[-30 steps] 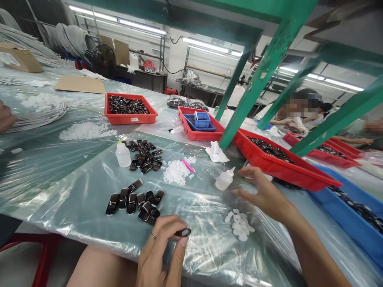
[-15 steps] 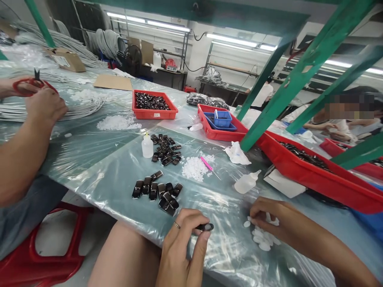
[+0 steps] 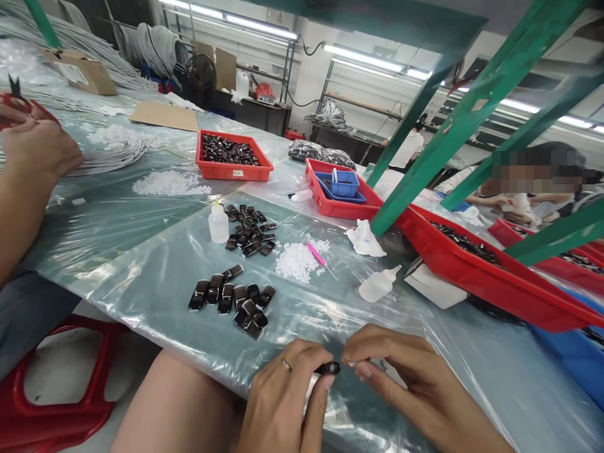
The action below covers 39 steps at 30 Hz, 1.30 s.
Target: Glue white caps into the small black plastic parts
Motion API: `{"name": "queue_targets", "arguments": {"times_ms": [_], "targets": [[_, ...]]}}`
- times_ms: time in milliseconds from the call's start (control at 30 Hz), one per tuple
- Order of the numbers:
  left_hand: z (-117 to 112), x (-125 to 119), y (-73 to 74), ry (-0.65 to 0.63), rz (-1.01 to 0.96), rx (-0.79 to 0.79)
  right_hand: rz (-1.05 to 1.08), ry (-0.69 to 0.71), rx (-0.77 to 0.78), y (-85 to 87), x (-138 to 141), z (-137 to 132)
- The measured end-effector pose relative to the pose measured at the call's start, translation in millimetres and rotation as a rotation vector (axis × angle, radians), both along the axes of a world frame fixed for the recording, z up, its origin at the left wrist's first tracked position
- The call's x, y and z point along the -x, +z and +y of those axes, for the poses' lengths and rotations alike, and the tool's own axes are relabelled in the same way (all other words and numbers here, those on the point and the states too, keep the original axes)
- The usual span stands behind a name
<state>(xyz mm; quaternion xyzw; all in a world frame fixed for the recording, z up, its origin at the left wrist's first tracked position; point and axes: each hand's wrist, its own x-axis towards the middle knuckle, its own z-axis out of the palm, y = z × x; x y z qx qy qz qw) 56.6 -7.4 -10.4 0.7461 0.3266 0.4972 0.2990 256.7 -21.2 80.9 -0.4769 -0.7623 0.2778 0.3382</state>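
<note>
Near the table's front edge, my left hand [image 3: 287,393] pinches a small glossy black casing [image 3: 333,367] with a pale oval at its end, which faces my right hand. My right hand [image 3: 410,377] is closed at the fingertips on a small white piece [image 3: 350,363], just right of the casing and seemingly apart from it. Behind the right fingers, white discs [image 3: 394,372] lie on the plastic sheet, mostly hidden by that hand. Several similar black casings [image 3: 226,297] lie in a loose group to the left, with another cluster [image 3: 250,229] farther back.
Beyond my hands are a clear squeeze bottle [image 3: 379,284], a pink-handled pick [image 3: 317,254] on white bits [image 3: 295,263], and an upright bottle [image 3: 218,225]. Red trays [image 3: 236,171] and a green post [image 3: 415,148] stand farther off. At left, a co-worker's hands [image 3: 42,145] hold red-handled scissors.
My right hand has moved left from the pile of white discs to beside the black casing, now with a white piece at its fingertips. The view has shifted slightly right.
</note>
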Motion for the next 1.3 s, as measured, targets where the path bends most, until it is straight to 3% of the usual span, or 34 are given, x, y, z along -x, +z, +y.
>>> {"name": "queue_targets", "arguments": {"times_ms": [367, 467, 700, 900, 1167, 1300], "targets": [[-1.0, 2.2, 6.1, -0.032, 0.037, 0.069, 0.029, -0.077, -0.133, -10.4, 6.9, 2.9], [-0.3, 2.4, 5.2, -0.023, 0.050, 0.052, 0.057, -0.112, -0.207, -12.7, 7.3, 0.5], [2.6, 4.4, 4.7, 0.015, 0.085, -0.029, 0.032, -0.048, -0.289, -22.6, 14.2, -2.0], [4.8, 5.3, 7.1, -0.031, 0.060, -0.041, 0.008, -0.069, -0.306, -26.6, 15.2, -4.2], [-2.8, -0.7, 3.0, 0.045, 0.034, -0.011, -0.006, -0.070, -0.311, -29.3, 21.3, -10.7], [-9.8, -2.7, -1.2, 0.122, 0.013, 0.043, -0.130, -0.023, -0.319, -35.4, 16.0, -18.3]]}}
